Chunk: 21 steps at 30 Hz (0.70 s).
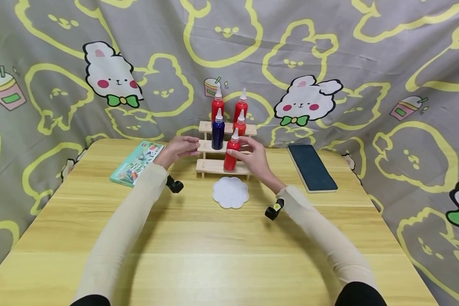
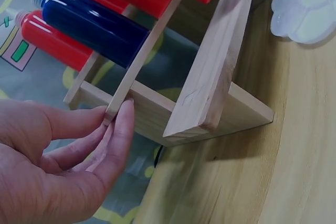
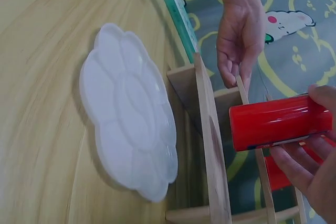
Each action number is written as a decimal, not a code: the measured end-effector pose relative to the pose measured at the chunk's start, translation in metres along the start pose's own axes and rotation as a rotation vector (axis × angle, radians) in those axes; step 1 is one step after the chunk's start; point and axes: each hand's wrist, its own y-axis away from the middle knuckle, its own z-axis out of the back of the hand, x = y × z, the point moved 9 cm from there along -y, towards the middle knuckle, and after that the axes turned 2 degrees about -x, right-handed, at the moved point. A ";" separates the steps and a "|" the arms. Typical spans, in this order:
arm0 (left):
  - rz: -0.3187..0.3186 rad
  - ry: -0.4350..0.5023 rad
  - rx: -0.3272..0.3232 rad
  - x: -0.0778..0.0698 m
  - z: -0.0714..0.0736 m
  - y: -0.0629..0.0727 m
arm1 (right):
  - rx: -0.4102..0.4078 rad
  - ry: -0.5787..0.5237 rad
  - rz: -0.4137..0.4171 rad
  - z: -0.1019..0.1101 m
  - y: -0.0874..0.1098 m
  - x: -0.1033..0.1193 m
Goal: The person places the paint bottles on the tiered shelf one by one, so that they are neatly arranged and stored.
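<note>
A small wooden three-step rack (image 1: 208, 166) stands at the back of the table. My left hand (image 1: 178, 149) pinches the left end of its middle board (image 2: 126, 85) between thumb and fingers. In my right hand (image 1: 254, 156) is a red paint bottle (image 1: 231, 156) with a white nozzle cap, gripped round its side. It is upright, its base close over the lowest board (image 3: 212, 145). A dark blue bottle (image 1: 217, 135) and another red bottle (image 1: 241, 123) stand on the middle step. Two more red bottles, one at the left (image 1: 217, 104), stand on the top step.
A white flower-shaped palette (image 1: 230, 192) lies just in front of the rack. To the left is a green illustrated box (image 1: 137, 163), to the right a dark flat pad or book (image 1: 312, 168). A patterned grey curtain (image 1: 229, 46) hangs behind the table.
</note>
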 end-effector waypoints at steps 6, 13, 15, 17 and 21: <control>-0.040 -0.067 -0.053 -0.002 0.000 0.003 | 0.006 -0.009 0.021 -0.017 -0.002 -0.001; -0.071 -0.103 -0.088 -0.006 -0.005 0.004 | -0.016 -0.039 0.036 -0.031 -0.002 -0.004; -0.067 -0.099 -0.089 -0.006 -0.004 0.004 | -0.007 -0.040 0.035 -0.036 -0.002 -0.004; -0.060 -0.107 -0.098 -0.005 -0.003 0.004 | 0.004 -0.040 0.030 -0.041 -0.002 -0.004; -0.065 -0.119 -0.113 -0.004 -0.001 0.004 | 0.008 -0.030 0.033 -0.049 -0.002 -0.003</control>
